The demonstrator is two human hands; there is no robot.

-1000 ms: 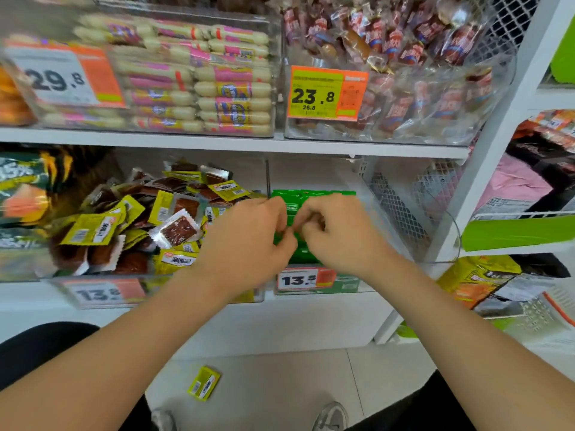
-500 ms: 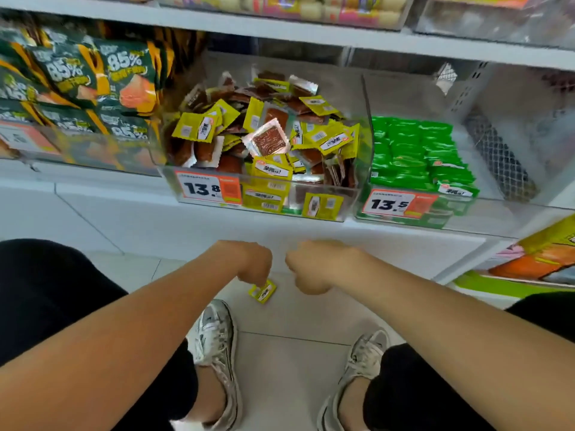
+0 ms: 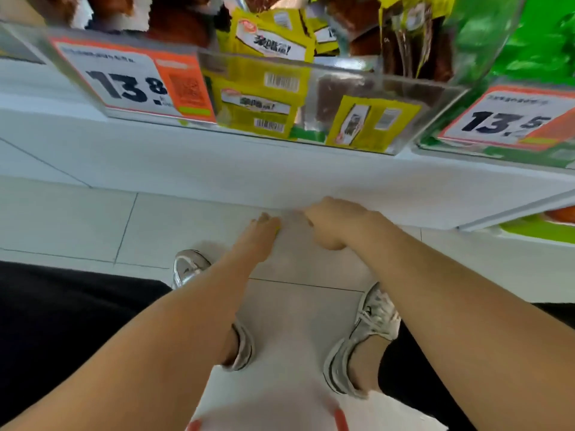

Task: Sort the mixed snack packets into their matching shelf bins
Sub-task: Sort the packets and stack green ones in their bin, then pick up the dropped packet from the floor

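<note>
A small yellow snack packet point(image 3: 278, 228) lies on the white floor tiles, and only a sliver of it shows. My left hand point(image 3: 256, 236) reaches down onto it, fingertips and thumb closing round it. My right hand point(image 3: 334, 225) hovers just to the right with its fingers curled, holding nothing that I can see. Above, a clear bin point(image 3: 342, 79) tagged 13.8 holds several yellow and brown packets point(image 3: 270, 42). Next to it on the right is the bin of green packets point(image 3: 535, 54), tagged 13.5.
The white shelf base point(image 3: 280, 169) runs across just beyond my hands. My two grey sneakers point(image 3: 364, 340) stand on the tiles below my arms, with my dark trouser legs point(image 3: 62, 321) at either side. A green shelf edge point(image 3: 538, 228) shows at the right.
I bent down from the shelf to the floor. My hands left the green packet bin, and my left hand dropped onto the yellow packet on the tiles. The camera moved closer under the bins.
</note>
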